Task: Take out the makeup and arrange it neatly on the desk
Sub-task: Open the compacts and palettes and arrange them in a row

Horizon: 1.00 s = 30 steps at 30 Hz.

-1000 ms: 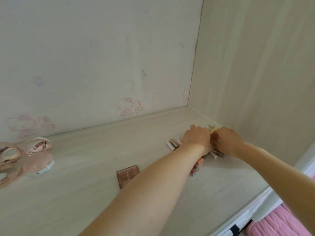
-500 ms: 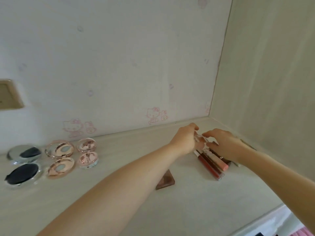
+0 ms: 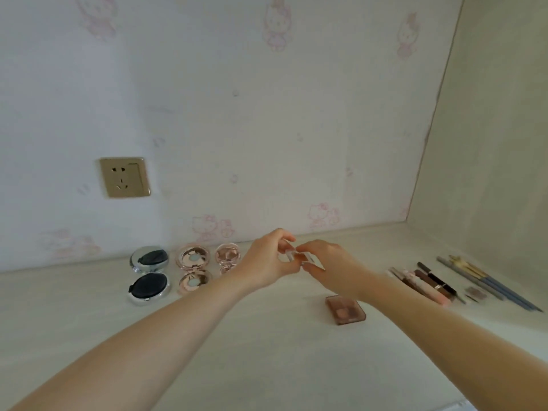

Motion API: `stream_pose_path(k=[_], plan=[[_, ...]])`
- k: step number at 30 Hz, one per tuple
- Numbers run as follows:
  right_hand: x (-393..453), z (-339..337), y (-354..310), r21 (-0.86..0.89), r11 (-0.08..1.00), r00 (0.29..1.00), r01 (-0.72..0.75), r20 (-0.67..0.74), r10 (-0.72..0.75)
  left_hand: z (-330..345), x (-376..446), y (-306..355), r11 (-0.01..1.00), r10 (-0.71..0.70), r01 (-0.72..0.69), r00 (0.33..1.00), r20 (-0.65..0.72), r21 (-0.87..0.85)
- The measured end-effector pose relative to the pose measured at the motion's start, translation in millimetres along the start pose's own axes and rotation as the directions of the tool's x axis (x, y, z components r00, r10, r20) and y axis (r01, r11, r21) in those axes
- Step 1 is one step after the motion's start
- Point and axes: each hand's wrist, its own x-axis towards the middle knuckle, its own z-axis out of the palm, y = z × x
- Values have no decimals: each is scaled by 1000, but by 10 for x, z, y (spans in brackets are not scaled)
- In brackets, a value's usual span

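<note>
My left hand (image 3: 267, 262) and my right hand (image 3: 332, 268) meet above the middle of the desk (image 3: 267, 366) and pinch a small clear makeup case (image 3: 299, 257) between them. Round compacts stand in two rows at the back left: two silver-and-black ones (image 3: 149, 259) and several rose-gold ones (image 3: 192, 257). A brown square palette (image 3: 345, 310) lies below my right hand. A row of lip sticks and tubes (image 3: 424, 284) lies on the right, with thin blue-grey pencils (image 3: 486, 281) beyond.
A wall with pale pink cartoon prints runs along the back, carrying a gold power socket (image 3: 124, 177). A side panel (image 3: 489, 173) closes the desk on the right. The desk's front edge shows at the lower right.
Both hands have left the row of lip tubes and moved left, lifting the small clear case. The view has swung left, bringing the compacts and the socket into sight.
</note>
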Motion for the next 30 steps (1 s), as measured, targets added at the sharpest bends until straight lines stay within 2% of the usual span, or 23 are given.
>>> stream_pose_path(k=[5,11,18,22,25,30], plan=[[159,299,-512,64,994,996,90,8,-90,-480,-424,-332,999,-33,32,996,-81,-12],[325,720,-1048,144,972,982,186,-47,-181,-914,-852,-673,997,-45,34,986,-160,-74],[496,1144,-1450,210,952,975,224,-60,-216,-1221,-1235,-949,992,-126,123,954,-274,-26],[528,1328,-1565,227,941,967,250,-96,-234,-1247,-1359,-1069,975,-208,170,922,-326,-141],[551,1457,-1578,258,936,968,240,-137,-211,-1215,-1389,-1104,935,-286,175,888,-361,-309],[559,1643,-1566,355,903,954,241,-258,-153,-1138,-1425,-1096,851,-328,72,847,-419,-521]])
